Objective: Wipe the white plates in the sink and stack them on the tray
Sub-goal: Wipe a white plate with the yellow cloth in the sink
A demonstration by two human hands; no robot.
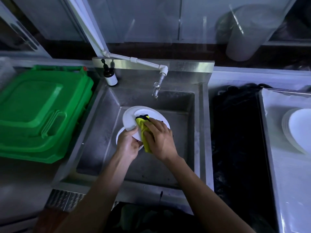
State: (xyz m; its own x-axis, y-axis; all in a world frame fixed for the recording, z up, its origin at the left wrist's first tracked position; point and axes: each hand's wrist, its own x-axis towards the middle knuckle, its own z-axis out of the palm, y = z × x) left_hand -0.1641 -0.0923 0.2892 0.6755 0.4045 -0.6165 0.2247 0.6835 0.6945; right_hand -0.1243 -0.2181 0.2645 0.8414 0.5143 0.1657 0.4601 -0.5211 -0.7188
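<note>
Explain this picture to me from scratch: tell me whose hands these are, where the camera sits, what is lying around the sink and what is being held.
There is no machine here: a person wears one wide-angle camera on the head, looking down at their own two hands. The left hand grips the near edge of a white plate, holding it tilted over the steel sink. The right hand presses a yellow cloth against that plate to wipe it. The rim of another white plate shows under the left hand. A tap hangs over the basin, with a dark pump bottle on the back ledge. To the left is a green plastic lid. To the right, a stack of white plates lies on the tray.
</note>
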